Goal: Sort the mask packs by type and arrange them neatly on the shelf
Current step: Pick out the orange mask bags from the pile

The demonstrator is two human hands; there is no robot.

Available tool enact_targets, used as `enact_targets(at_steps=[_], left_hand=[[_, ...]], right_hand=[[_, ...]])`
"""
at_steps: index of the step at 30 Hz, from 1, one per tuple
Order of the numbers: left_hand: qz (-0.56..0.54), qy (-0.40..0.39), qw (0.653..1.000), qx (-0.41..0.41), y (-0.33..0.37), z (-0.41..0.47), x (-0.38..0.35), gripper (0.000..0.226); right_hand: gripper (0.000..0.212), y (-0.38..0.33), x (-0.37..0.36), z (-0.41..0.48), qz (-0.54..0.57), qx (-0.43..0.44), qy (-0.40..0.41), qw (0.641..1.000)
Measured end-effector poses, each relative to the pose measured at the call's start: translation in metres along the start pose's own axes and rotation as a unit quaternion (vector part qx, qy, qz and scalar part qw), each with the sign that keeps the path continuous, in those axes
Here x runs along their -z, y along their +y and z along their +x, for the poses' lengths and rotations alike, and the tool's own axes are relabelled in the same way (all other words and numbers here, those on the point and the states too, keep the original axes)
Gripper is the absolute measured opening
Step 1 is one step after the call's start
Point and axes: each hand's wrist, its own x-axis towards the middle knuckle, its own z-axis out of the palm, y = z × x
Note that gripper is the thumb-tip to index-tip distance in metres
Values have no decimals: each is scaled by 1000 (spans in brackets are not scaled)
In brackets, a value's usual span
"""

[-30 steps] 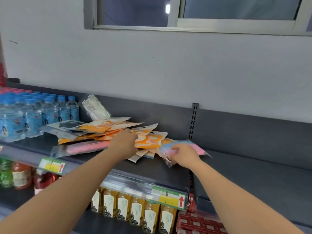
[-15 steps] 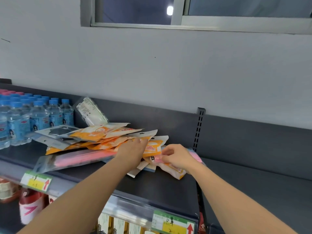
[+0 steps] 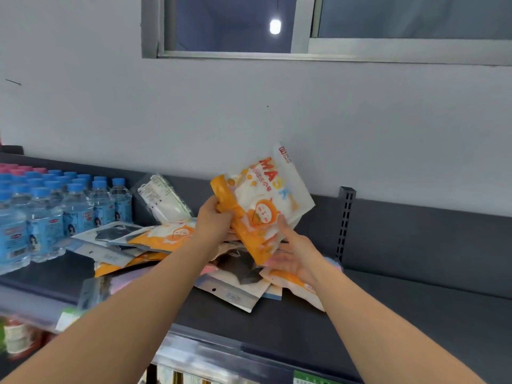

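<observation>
**A:** Both hands are up off the shelf (image 3: 401, 314). The left hand (image 3: 214, 220) has its fingers curled round the orange edge of the orange packs (image 3: 266, 206), held above the pile (image 3: 166, 245) with the print facing us.

**B:** One pack or several?

**A:** It looks like more than one, but I can't count them. The right hand (image 3: 293, 259) sits underneath, palm up with the fingers fairly straight and the thumb against the front face. It's carrying the bottom corner, not clamping it.

**B:** So the step is pulling one type out of the mix?

**A:** That's my read: gathering the orange kind. There's plenty left below. More orange ones lie toward the water bottles (image 3: 55, 212), a black pack (image 3: 238, 268) lies right under the hands, and a clear pack (image 3: 163, 200) leans on the back panel.

**B:** What does the next move need?

**A:** I'd say squaring the bunch edge to edge, since it sits skewed in the grip, then laying it down flat in a spot of its own. The stretch past the slotted post (image 3: 345, 220) looks likeliest. These pouches look slick, so a loose hold could let them fan out or slide.
</observation>
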Motion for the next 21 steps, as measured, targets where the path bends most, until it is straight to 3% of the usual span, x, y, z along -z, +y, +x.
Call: enact_targets(at_steps=[3, 7, 9, 11, 12, 13, 15, 16, 19, 21], left_hand=[[-73, -36, 995, 66, 1, -1, 8, 30], [-91, -68, 990, 84, 0, 3, 20, 34], [-42, -44, 997, 55, 0, 11, 29, 50], [107, 12, 994, -8, -1, 18, 45, 56], [229, 34, 971, -50, -2, 23, 55, 53], [372, 30, 925, -75, -5, 27, 66, 49], [595, -31, 802, -40, -12, 30, 83, 50], [648, -74, 758, 6, -18, 31, 89, 67], [663, -177, 719, 106, -35, 33, 96, 116], [677, -177, 711, 71, -42, 35, 97, 110]], right_hand=[[54, -2, -12, 1, 69, 17, -4, 997], [46, 0, -19, 8, 122, 74, 37, 989], [41, 0, -20, 10, 152, 88, 35, 984], [38, -1, -21, 11, 166, 99, 43, 980], [37, -1, -21, 12, 159, 99, 52, 981], [37, 0, -20, 13, 147, 96, 60, 983], [37, 2, -20, 15, 121, 83, 76, 986], [38, 4, -21, 16, 111, 72, 86, 987], [40, 7, -24, 17, 96, 50, 104, 989], [36, 6, -25, 18, 90, 48, 110, 989]])
